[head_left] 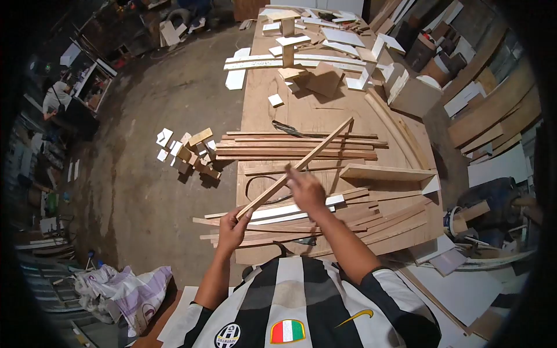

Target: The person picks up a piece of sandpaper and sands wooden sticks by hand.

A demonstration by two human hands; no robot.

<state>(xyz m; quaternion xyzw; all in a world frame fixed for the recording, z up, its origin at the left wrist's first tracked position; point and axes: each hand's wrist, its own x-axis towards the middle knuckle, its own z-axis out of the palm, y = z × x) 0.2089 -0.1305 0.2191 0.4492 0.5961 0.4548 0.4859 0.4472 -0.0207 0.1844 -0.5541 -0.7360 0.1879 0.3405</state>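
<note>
A long, thin wooden strip [325, 142] slants across in front of me, raised over the workbench. My left hand [232, 232] is closed around its near end, thumb on top. At about the strip's middle is my right hand [307, 190], fingers drawn together and slightly blurred. Something small and dark shows at those fingertips, too unclear to name. Beneath the strip lie several more wooden strips [278, 154] in a bundle. Closer to me, a second group of wooden strips [348, 223] includes a white strip [267, 217].
The plywood workbench [325, 113] carries white-faced offcuts [342, 36] at its far end and a long board [386, 172] on the right. Wood blocks [188, 152] are piled on the floor to the left. Another person [61, 101] is at the far left.
</note>
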